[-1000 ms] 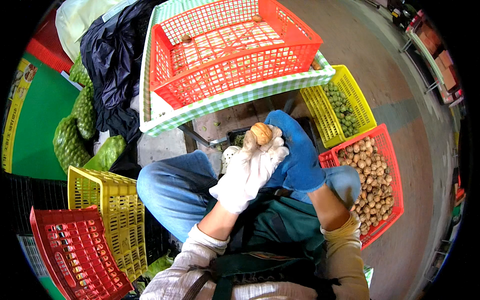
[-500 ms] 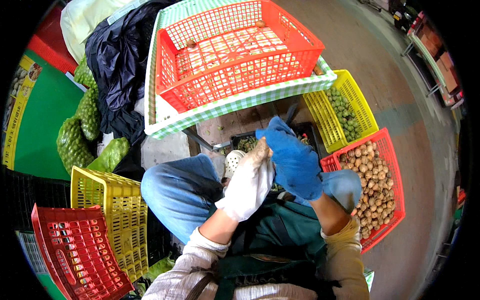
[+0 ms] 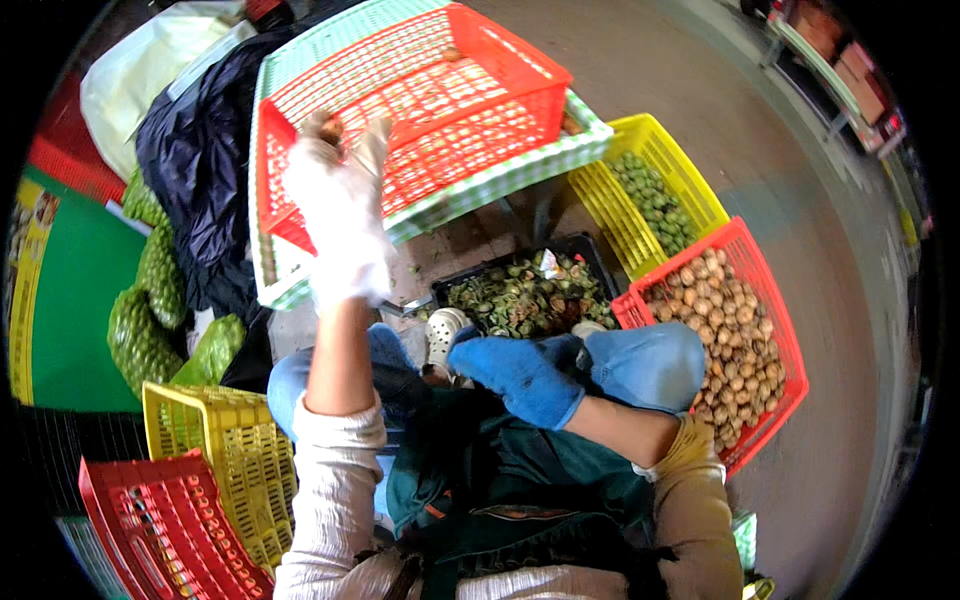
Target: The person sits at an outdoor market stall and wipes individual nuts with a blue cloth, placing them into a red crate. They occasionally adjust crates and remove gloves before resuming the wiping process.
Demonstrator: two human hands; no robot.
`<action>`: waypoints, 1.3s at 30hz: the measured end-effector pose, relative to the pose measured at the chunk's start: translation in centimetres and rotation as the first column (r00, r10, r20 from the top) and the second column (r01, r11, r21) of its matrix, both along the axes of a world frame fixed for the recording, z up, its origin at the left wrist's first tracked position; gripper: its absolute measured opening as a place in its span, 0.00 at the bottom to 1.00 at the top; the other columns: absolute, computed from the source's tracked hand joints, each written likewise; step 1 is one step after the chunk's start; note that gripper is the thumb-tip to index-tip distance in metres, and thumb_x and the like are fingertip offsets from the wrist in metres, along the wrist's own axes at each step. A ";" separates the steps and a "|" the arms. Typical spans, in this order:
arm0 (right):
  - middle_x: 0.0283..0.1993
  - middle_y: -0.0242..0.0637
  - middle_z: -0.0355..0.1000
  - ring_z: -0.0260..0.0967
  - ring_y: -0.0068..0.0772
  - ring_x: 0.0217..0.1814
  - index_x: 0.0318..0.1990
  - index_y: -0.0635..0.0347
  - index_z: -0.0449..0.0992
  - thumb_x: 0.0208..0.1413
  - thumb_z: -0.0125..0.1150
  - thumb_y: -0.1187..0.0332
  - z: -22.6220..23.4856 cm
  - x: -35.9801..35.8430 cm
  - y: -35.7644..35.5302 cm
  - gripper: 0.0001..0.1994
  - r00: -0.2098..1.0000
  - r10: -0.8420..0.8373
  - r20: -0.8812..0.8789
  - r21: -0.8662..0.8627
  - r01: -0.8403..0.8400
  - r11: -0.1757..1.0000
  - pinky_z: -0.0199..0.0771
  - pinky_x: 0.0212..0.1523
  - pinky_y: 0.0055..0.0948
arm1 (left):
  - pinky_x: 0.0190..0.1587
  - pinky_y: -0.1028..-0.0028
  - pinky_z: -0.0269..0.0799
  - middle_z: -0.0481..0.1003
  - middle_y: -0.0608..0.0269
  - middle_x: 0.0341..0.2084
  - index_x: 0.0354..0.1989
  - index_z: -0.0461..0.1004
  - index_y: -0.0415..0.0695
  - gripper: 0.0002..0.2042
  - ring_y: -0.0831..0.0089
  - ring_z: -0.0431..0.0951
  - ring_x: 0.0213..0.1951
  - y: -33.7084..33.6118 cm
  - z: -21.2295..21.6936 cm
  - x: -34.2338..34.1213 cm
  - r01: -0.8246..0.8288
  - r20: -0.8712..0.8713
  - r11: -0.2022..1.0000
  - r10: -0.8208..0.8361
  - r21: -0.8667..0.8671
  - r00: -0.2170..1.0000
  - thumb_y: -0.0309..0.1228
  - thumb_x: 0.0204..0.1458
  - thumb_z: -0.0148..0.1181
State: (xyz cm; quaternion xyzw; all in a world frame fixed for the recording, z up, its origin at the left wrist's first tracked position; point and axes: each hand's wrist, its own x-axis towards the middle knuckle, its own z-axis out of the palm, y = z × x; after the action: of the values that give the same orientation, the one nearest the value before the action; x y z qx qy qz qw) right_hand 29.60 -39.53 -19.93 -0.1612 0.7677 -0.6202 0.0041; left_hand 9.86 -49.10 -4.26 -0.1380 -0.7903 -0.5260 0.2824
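The person's left hand (image 3: pixel 340 205), in a white glove, reaches into the upper left of the frame, over the near left part of an orange-red basket (image 3: pixel 525 120) on a tabletop (image 3: pixel 545 162) covered in green-and-white check. Its thumb and fingers (image 3: pixel 317 150) are spread apart; a brown walnut (image 3: pixel 331 129) lies at the fingertips, though blur hides whether they touch it. Another walnut sits near the basket's far side.

The right hand (image 3: pixel 520 378), in a blue glove, is low at the centre of the frame, beside the right knee, pointing left. Its fingers lie together; whether they grasp anything cannot be told. Just above it, a black tray (image 3: pixel 587 246) holds green and brown husks (image 3: pixel 520 300). Right of centre stand a yellow basket (image 3: pixel 686 180) of green fruits (image 3: pixel 655 205) and, touching it, a red basket (image 3: pixel 785 400) full of walnuts.
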 end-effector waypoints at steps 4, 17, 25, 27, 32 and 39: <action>0.40 0.38 0.73 0.68 0.26 0.39 0.44 0.62 0.75 0.61 0.48 0.68 4.0 3.0 -1.2 0.11 0.959 -0.074 0.273 -0.507 0.209 0.836 0.69 0.40 0.28 | 0.29 0.78 0.70 0.73 0.65 0.22 0.42 0.75 0.32 0.15 0.79 0.71 0.25 6.3 -4.9 5.9 0.627 0.460 0.776 -0.532 -0.071 0.711 0.25 0.46 0.63; 0.26 0.46 0.69 0.66 0.46 0.28 0.27 0.59 0.76 0.48 0.50 0.65 0.0 7.6 1.7 0.10 0.865 -0.330 -0.377 0.777 0.490 0.396 0.66 0.30 0.46 | 0.41 0.63 0.72 0.77 0.45 0.34 0.34 0.75 0.34 0.10 0.53 0.78 0.40 26.2 -21.6 12.0 0.873 0.819 -0.331 -0.559 -0.358 0.124 0.23 0.46 0.50; 0.23 0.46 0.67 0.66 0.46 0.28 0.23 0.59 0.75 0.47 0.50 0.67 -2.4 8.2 1.7 0.09 0.877 -0.293 -0.380 0.843 0.459 0.281 0.63 0.28 0.49 | 0.33 0.59 0.75 0.78 0.48 0.31 0.30 0.78 0.36 0.08 0.52 0.80 0.35 32.0 -31.2 14.3 0.818 0.863 -0.376 -0.433 -0.435 0.260 0.25 0.41 0.61; 0.23 0.46 0.67 0.66 0.46 0.28 0.23 0.59 0.74 0.48 0.50 0.67 -2.6 7.9 1.7 0.09 0.866 -0.328 -0.378 0.806 0.482 0.343 0.63 0.28 0.48 | 0.35 0.59 0.75 0.78 0.48 0.31 0.33 0.77 0.36 0.09 0.51 0.79 0.36 31.9 -32.5 14.0 0.817 0.843 -0.368 -0.483 -0.443 0.239 0.25 0.42 0.60; 0.22 0.45 0.67 0.66 0.45 0.28 0.22 0.60 0.74 0.49 0.50 0.69 -3.1 6.0 1.6 0.09 0.796 -0.548 -0.259 0.427 0.603 0.674 0.62 0.28 0.48 | 0.36 0.67 0.73 0.76 0.54 0.31 0.42 0.71 0.38 0.17 0.64 0.77 0.34 30.6 -26.8 13.1 0.998 0.771 -0.021 -0.635 0.055 -0.056 0.18 0.39 0.61; 0.37 0.41 0.68 0.67 0.38 0.39 0.46 0.65 0.70 0.54 0.51 0.72 -0.8 3.1 1.5 0.12 0.887 -0.378 0.264 -0.324 0.451 0.832 0.67 0.40 0.35 | 0.35 0.78 0.72 0.73 0.65 0.32 0.42 0.71 0.37 0.21 0.79 0.73 0.33 9.8 -8.5 6.6 0.827 0.594 0.307 -0.803 0.471 -0.040 0.17 0.35 0.69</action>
State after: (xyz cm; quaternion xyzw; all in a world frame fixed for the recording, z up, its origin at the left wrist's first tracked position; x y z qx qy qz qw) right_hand 32.68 -38.07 -20.75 0.0716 0.6467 -0.7541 -0.0890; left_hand 16.48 -39.31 -12.74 -0.3452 -0.5914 -0.5768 -0.4454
